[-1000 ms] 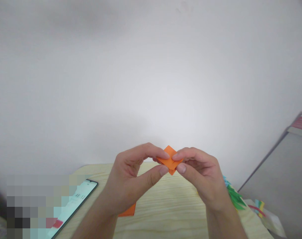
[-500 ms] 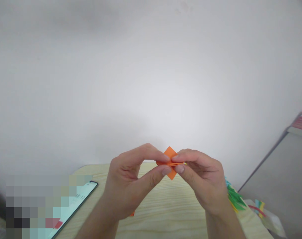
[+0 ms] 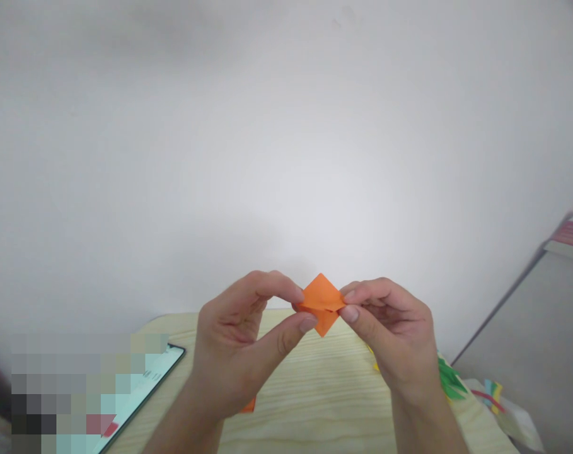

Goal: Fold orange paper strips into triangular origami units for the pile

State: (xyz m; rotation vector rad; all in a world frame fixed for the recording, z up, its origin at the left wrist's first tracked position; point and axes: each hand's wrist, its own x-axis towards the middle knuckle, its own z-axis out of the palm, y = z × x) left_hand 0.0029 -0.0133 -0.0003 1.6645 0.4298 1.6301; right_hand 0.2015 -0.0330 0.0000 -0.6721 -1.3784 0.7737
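A small piece of folded orange paper is held up above the table, diamond-shaped, with a crosswise fold and a slight gap along its middle. My left hand pinches its left corner between thumb and forefinger. At the right corner, the thumb and forefinger of my right hand are closed on it. Another orange piece peeks out on the table from behind my left wrist; most of it is hidden.
A phone with a lit screen lies at the left of the wooden table, partly pixelated. Green paper pieces with some yellow are at the right edge. Beyond it sits a whitish bag. A pale wall rises behind.
My fingers have moved apart from the paper's middle to its two side corners. More of its orange face now shows, and the middle fold looks flatter.
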